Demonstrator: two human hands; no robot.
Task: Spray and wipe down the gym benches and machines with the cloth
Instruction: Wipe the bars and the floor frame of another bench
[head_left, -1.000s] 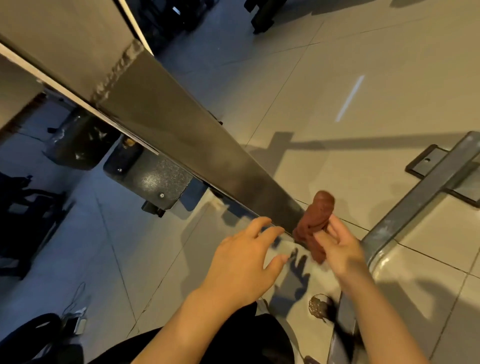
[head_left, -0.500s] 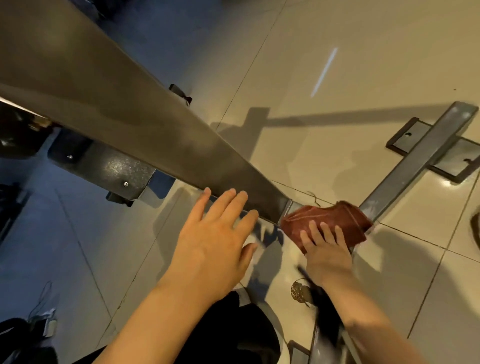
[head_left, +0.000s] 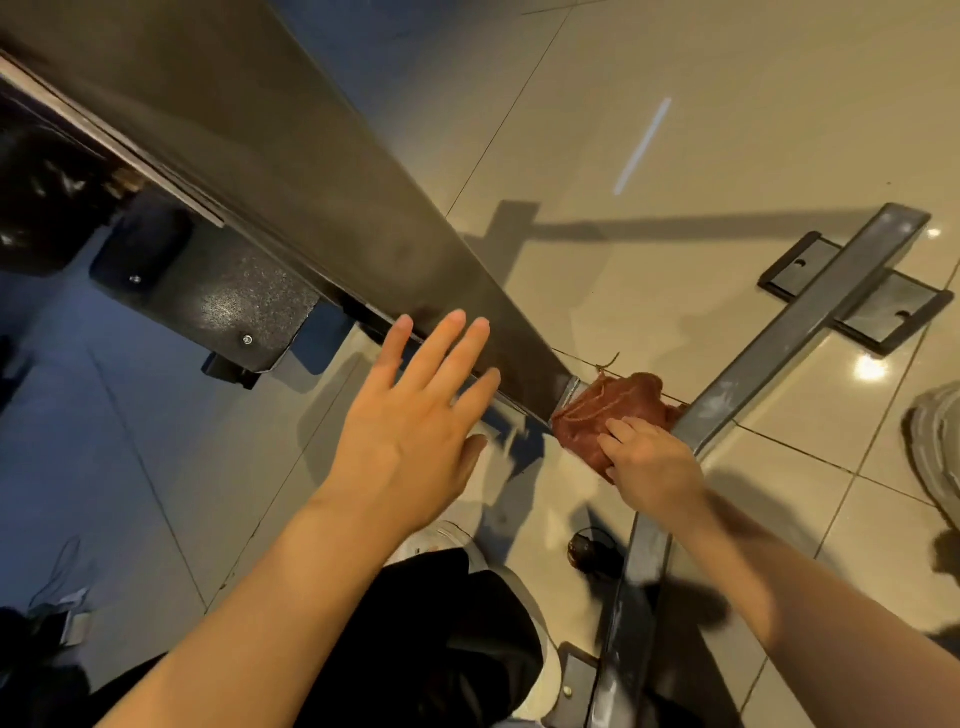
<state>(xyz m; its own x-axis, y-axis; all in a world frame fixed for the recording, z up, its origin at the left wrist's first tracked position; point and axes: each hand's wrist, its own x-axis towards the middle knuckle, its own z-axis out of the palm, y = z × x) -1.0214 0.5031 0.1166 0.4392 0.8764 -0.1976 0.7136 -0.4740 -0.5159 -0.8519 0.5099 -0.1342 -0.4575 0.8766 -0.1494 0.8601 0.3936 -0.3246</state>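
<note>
We see the right hand (head_left: 652, 470) pressing the red cloth (head_left: 610, 410) down where the big gray beam (head_left: 322, 208) meets the floor bar (head_left: 779, 338), while the left hand (head_left: 410, 426) is spread flat, holding nothing.

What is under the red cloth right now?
The red cloth lies over the joint where the slanted beam meets the grey floor bar. The right hand presses it down; the metal beneath is covered.
</note>
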